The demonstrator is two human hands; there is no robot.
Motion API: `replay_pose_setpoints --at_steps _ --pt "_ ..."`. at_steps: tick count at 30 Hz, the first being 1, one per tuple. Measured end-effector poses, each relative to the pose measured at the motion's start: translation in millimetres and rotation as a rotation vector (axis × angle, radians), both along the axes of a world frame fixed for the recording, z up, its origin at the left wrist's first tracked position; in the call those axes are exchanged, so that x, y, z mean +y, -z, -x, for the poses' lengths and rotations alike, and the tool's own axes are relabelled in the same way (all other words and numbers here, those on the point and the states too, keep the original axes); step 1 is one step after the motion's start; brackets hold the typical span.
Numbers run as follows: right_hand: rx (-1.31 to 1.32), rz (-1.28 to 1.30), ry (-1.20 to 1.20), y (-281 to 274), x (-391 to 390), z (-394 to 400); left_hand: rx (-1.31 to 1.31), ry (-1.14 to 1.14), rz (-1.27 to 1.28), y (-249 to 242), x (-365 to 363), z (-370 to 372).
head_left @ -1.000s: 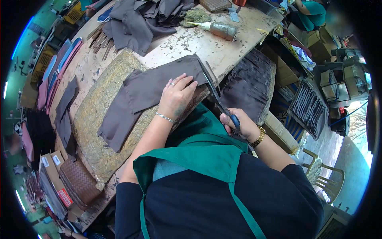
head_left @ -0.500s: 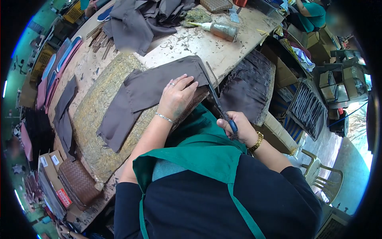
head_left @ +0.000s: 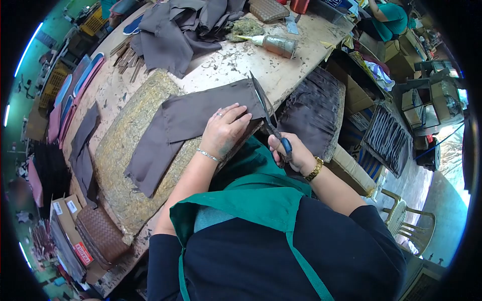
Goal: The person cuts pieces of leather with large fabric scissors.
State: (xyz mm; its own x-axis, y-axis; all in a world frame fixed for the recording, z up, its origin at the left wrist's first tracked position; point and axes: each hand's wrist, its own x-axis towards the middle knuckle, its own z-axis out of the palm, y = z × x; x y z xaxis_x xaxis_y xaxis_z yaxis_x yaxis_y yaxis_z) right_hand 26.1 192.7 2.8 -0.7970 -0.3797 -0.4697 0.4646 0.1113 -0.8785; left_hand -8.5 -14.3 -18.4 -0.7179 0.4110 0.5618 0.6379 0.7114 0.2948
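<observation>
A length of dark brown-grey cloth lies across the table, its right end close to the table edge. My left hand rests flat on this cloth near that end, fingers stretched out. In my right hand is a pair of scissors with dark handles, my fingers wrapped round them. The blades point away from me and lie along the cloth's right edge, slightly apart. Under part of the cloth is a mottled yellow-brown slab. The scissors' lower handle is partly hidden by my fingers.
A heap of dark cloth and a glue-smeared bottle lie at the back of the table. A narrow cloth strip and a woven brown case are on the left. Cartons stand right; a person is beyond.
My right hand and the scissors have moved a little up and left, closer to the cloth's end. My left hand stays on the cloth. The whole view has shifted slightly.
</observation>
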Motion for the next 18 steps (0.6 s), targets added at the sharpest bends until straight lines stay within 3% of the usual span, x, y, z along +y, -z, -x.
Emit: replay_pose_setpoints --at_steps 5,11,14,15,18 --pt "0.082 -0.190 0.000 -2 -2 -4 0.035 0.018 -0.042 -7 3 -2" --pt "0.076 -0.185 0.037 -10 -1 -12 -0.028 0.006 -0.041 -4 -1 1" --pt "0.081 -0.131 0.024 -5 6 -13 -0.458 0.118 -0.689 -19 -12 14" --pt "0.087 -0.120 -0.012 -6 8 -13 -0.408 0.077 -0.729 -20 -18 27" --pt "0.002 -0.061 0.039 -11 7 -18 -0.257 -0.223 -0.114 -27 -37 63"
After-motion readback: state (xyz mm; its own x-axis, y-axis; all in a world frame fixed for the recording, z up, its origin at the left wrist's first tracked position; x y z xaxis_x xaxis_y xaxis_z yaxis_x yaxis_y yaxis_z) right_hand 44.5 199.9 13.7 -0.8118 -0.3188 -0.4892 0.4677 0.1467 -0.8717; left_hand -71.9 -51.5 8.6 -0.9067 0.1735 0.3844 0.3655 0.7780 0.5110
